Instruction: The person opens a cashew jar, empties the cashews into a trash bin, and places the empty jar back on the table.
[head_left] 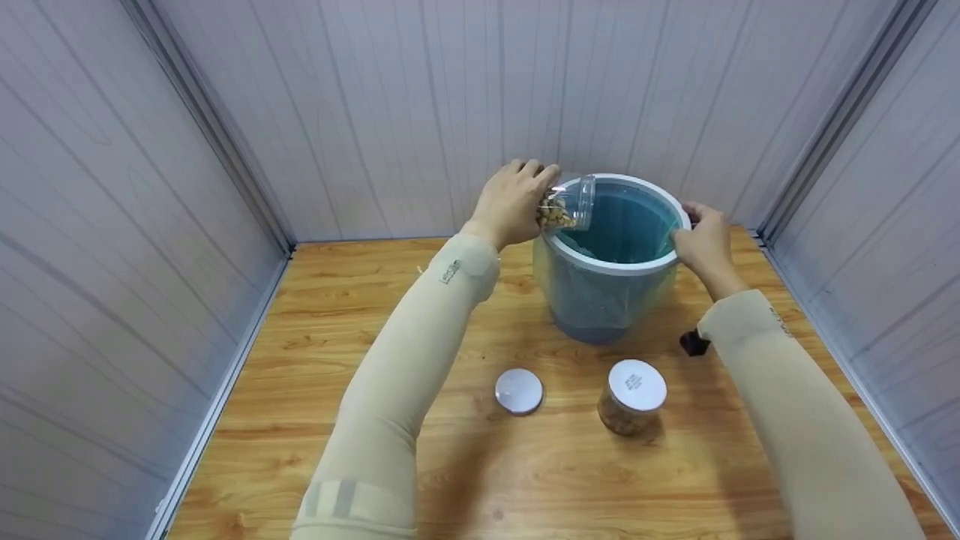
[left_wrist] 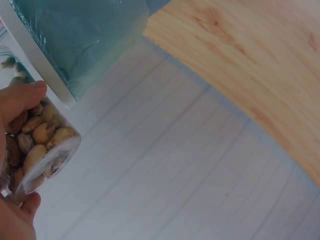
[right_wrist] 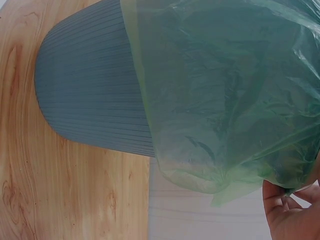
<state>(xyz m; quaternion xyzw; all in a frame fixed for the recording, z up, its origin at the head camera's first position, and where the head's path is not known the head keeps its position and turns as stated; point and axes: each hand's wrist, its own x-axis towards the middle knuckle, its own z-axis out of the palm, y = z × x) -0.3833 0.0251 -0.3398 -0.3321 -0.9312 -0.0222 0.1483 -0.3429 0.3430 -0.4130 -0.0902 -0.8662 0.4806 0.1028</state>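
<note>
My left hand [head_left: 511,201] grips a clear plastic jar [head_left: 581,199], tipped on its side with its mouth toward the trash bin. Shelled-looking nuts [left_wrist: 37,130] lie inside the jar, their kind not certain; the thumb and fingers wrap round it in the left wrist view. The grey-blue bin [right_wrist: 90,80] stands on the table, lined with a green trash bag [right_wrist: 215,100] folded outward under a white rim ring [head_left: 611,266]. At the bin's right side my right hand [head_left: 706,238] pinches the bag at the rim, where the plastic bunches between its fingers in the right wrist view.
A round white lid [head_left: 519,391] lies on the wooden table [head_left: 337,337], in front of the bin. To its right stands another jar [head_left: 626,416] with a labelled white lid on. A small black object [head_left: 694,343] shows beside the right sleeve. Pale panel walls [head_left: 360,112] enclose the table.
</note>
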